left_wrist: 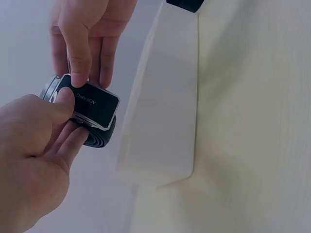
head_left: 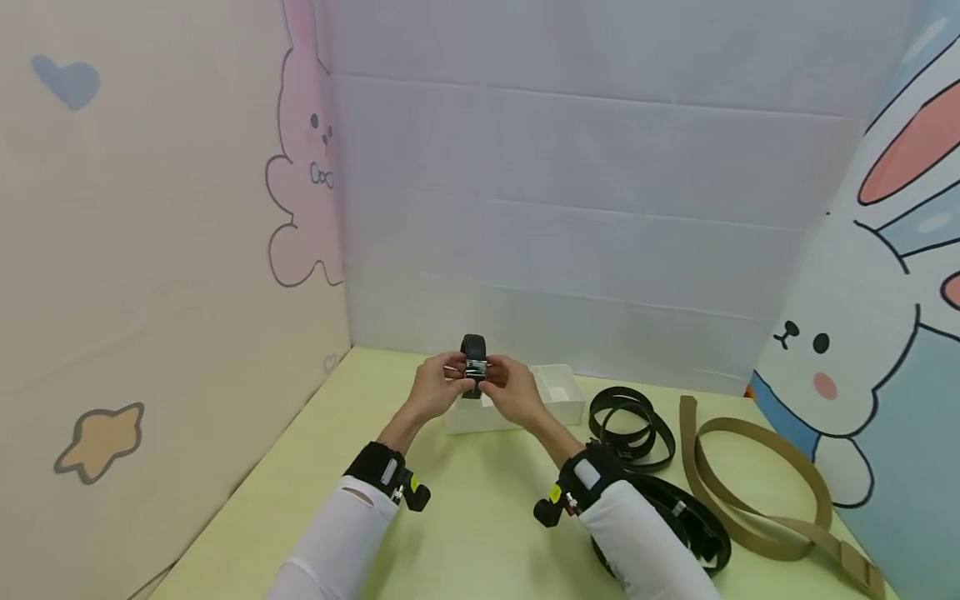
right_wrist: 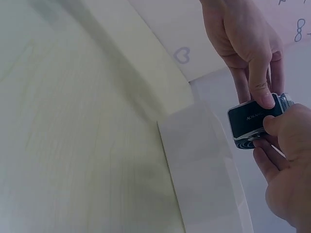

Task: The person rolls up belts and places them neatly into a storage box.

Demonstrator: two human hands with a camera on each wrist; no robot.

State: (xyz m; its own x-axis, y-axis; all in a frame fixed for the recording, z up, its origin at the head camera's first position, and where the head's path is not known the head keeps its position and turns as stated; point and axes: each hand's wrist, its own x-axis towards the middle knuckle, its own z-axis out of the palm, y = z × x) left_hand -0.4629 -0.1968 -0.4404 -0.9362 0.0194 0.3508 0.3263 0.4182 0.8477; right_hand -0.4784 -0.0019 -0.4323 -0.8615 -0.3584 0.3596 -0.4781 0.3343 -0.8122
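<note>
A rolled black belt (head_left: 475,343) with a shiny metal-edged buckle is held up above a white box. In the left wrist view its black buckle plate (left_wrist: 99,104) bears small lettering, and the coiled strap shows beneath. My left hand (head_left: 435,387) grips the belt from the left, its thumb on the buckle plate. From the other side my right hand (head_left: 517,396) pinches it, with that thumb on the plate too. The right wrist view shows both thumbs close together on the buckle (right_wrist: 245,121).
Behind and below the hands stands the open white box (head_left: 480,419) on the pale yellow table (head_left: 300,517). To the right lie a coiled black belt (head_left: 657,457), another black belt (head_left: 720,542) partly behind the right forearm, and a tan webbing belt (head_left: 780,546). Walls border the table.
</note>
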